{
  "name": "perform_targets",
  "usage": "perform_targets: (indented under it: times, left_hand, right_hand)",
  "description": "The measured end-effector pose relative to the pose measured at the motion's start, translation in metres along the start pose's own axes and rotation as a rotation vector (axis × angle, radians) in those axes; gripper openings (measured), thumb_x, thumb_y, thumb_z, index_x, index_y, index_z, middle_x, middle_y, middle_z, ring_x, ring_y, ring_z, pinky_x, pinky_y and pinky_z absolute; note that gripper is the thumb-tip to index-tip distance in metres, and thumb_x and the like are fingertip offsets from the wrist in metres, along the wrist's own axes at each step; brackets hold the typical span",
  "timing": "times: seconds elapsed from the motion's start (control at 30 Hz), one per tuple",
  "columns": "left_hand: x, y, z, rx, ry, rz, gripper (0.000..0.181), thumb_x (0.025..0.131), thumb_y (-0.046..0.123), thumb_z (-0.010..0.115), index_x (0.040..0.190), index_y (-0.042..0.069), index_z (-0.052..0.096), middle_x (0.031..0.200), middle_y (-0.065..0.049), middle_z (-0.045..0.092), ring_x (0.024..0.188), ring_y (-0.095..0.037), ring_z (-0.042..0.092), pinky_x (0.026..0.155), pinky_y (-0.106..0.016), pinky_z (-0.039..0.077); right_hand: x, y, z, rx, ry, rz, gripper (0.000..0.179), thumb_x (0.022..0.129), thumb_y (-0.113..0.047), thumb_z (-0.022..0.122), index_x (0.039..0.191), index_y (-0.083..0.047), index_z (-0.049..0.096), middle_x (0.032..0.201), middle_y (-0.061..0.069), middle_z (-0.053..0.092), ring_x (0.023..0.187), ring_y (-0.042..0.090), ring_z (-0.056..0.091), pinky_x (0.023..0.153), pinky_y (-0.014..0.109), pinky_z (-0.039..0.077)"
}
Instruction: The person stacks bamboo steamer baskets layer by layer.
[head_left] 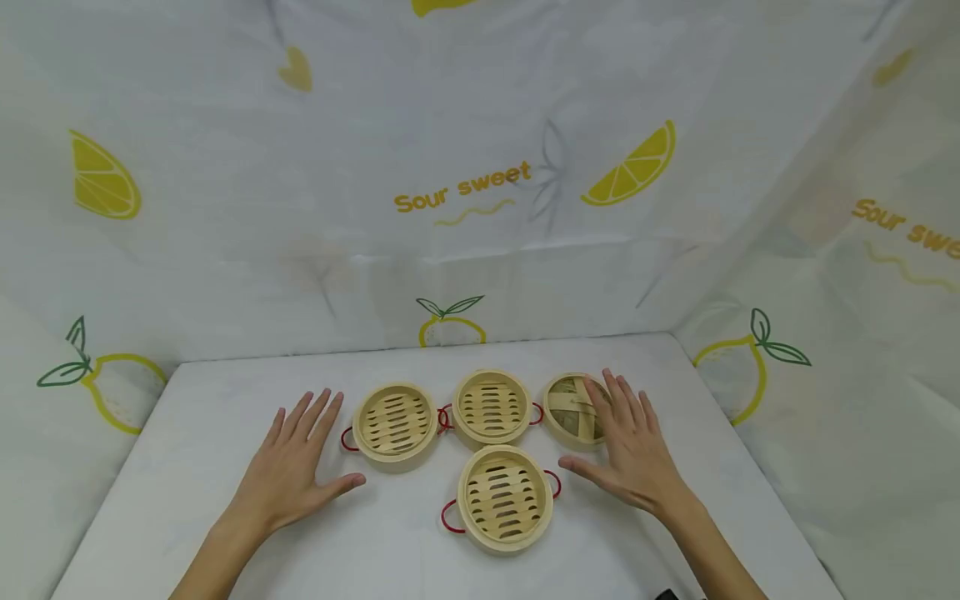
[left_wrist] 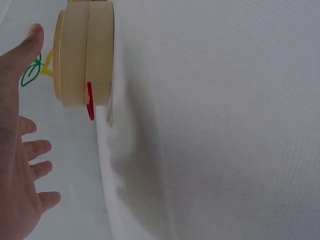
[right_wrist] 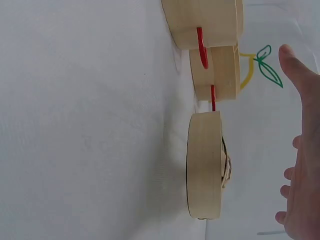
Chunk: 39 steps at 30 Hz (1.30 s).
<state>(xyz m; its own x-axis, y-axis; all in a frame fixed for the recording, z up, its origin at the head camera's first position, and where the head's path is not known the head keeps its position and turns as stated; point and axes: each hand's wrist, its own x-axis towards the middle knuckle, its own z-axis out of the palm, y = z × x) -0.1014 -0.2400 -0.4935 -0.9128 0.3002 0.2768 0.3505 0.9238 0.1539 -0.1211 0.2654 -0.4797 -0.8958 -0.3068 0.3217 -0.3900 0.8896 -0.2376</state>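
Observation:
Several small round bamboo steamer pieces lie on a white table. A slatted basket with red loop handles point(head_left: 395, 422) is on the left, a second basket point(head_left: 491, 407) is at the back middle, and a third basket point(head_left: 506, 500) is nearest the front. A woven steamer lid point(head_left: 572, 410) lies at the back right. My left hand point(head_left: 292, 471) is spread beside the left basket, apart from it and holding nothing. My right hand point(head_left: 630, 446), fingers straight, hovers by the lid and hides its right part. In the right wrist view a gap separates the hand from the lid point(right_wrist: 204, 165).
The white table point(head_left: 375, 542) meets a lemon-printed cloth backdrop point(head_left: 480, 275) at its back edge, with more cloth on both sides. A small dark object point(head_left: 666, 595) shows at the bottom edge by the right forearm.

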Motion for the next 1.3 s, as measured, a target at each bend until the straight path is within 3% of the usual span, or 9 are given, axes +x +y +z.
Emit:
perform_targets:
  times: [0.17, 0.3, 0.43, 0.53, 0.63, 0.73, 0.9, 1.07, 1.3]
  left_hand:
    - [-0.004, -0.002, 0.005, -0.096, 0.019, -0.008, 0.122, 0.082, 0.073, 0.083, 0.171, 0.009, 0.030, 0.169, -0.020, 0.046, 0.155, -0.045, 0.041, 0.122, -0.067, 0.041]
    - [-0.009, -0.002, 0.007, -0.217, -0.033, -0.065, 0.119, 0.084, 0.066, 0.085, 0.172, 0.013, 0.025, 0.166, -0.024, 0.046, 0.151, -0.047, 0.046, 0.111, -0.070, 0.051]
    - [-0.010, -0.001, 0.009, -0.337, -0.091, -0.113, 0.116, 0.087, 0.061, 0.086, 0.174, 0.016, 0.022, 0.166, -0.025, 0.044, 0.151, -0.048, 0.044, 0.112, -0.073, 0.049]
    - [-0.009, 0.000, 0.012, -0.406, -0.108, -0.114, 0.115, 0.087, 0.057, 0.087, 0.172, 0.010, 0.026, 0.167, -0.027, 0.044, 0.152, -0.052, 0.043, 0.115, -0.075, 0.044]
    - [-0.006, 0.001, 0.015, -0.446, -0.103, -0.095, 0.113, 0.086, 0.053, 0.089, 0.168, 0.003, 0.031, 0.165, -0.028, 0.046, 0.150, -0.053, 0.045, 0.115, -0.075, 0.044]
    - [-0.001, 0.003, 0.019, -0.480, -0.091, -0.062, 0.110, 0.087, 0.048, 0.091, 0.166, -0.003, 0.033, 0.161, -0.026, 0.050, 0.148, -0.050, 0.051, 0.115, -0.070, 0.048]
    - [0.006, 0.006, 0.024, -0.509, -0.099, -0.033, 0.107, 0.088, 0.041, 0.092, 0.163, -0.009, 0.034, 0.154, -0.022, 0.057, 0.138, -0.040, 0.061, 0.112, -0.063, 0.053]
    - [0.010, 0.007, 0.027, -0.522, -0.118, -0.053, 0.106, 0.089, 0.041, 0.091, 0.164, -0.009, 0.033, 0.150, -0.019, 0.060, 0.124, -0.027, 0.061, 0.105, -0.058, 0.053]
    - [0.015, 0.004, 0.036, -0.592, -0.077, -0.052, 0.104, 0.089, 0.035, 0.092, 0.163, -0.009, 0.035, 0.154, -0.027, 0.057, 0.138, -0.041, 0.061, 0.107, -0.060, 0.055]
  right_hand:
    - [-0.002, -0.005, 0.003, 0.065, -0.005, -0.010, 0.124, 0.081, -0.076, 0.078, 0.173, -0.016, 0.023, 0.176, 0.026, 0.028, 0.162, 0.049, 0.025, 0.128, 0.072, 0.022]
    - [-0.006, -0.009, 0.007, 0.163, -0.016, -0.017, 0.124, 0.077, -0.067, 0.087, 0.172, -0.016, 0.026, 0.177, 0.021, 0.028, 0.160, 0.048, 0.029, 0.123, 0.074, 0.028]
    - [-0.012, -0.013, 0.011, 0.270, -0.029, -0.030, 0.123, 0.072, -0.054, 0.096, 0.170, -0.019, 0.030, 0.175, 0.018, 0.032, 0.158, 0.046, 0.034, 0.116, 0.076, 0.039]
    - [-0.017, -0.016, 0.015, 0.363, -0.056, -0.054, 0.122, 0.071, -0.047, 0.100, 0.170, -0.021, 0.032, 0.173, 0.017, 0.035, 0.161, 0.036, 0.033, 0.120, 0.067, 0.042]
    - [-0.021, -0.020, 0.018, 0.438, -0.092, -0.079, 0.120, 0.073, -0.046, 0.100, 0.170, -0.021, 0.032, 0.173, 0.014, 0.038, 0.161, 0.019, 0.035, 0.124, 0.049, 0.043]
    - [-0.025, -0.023, 0.021, 0.484, -0.123, -0.131, 0.121, 0.075, -0.048, 0.099, 0.170, -0.016, 0.032, 0.171, 0.015, 0.040, 0.154, 0.017, 0.044, 0.120, 0.040, 0.049]
    - [-0.026, -0.030, 0.027, 0.580, -0.207, -0.178, 0.126, 0.076, -0.048, 0.099, 0.172, -0.014, 0.025, 0.171, 0.019, 0.038, 0.147, 0.033, 0.050, 0.116, 0.040, 0.052]
    - [-0.024, -0.038, 0.032, 0.608, -0.282, -0.158, 0.130, 0.072, -0.050, 0.101, 0.173, -0.017, 0.025, 0.173, 0.015, 0.038, 0.156, 0.023, 0.045, 0.121, 0.041, 0.050]
    - [-0.020, -0.046, 0.040, 0.614, -0.295, -0.201, 0.130, 0.069, -0.055, 0.102, 0.169, -0.011, 0.031, 0.167, 0.005, 0.045, 0.154, 0.018, 0.046, 0.128, 0.035, 0.042]
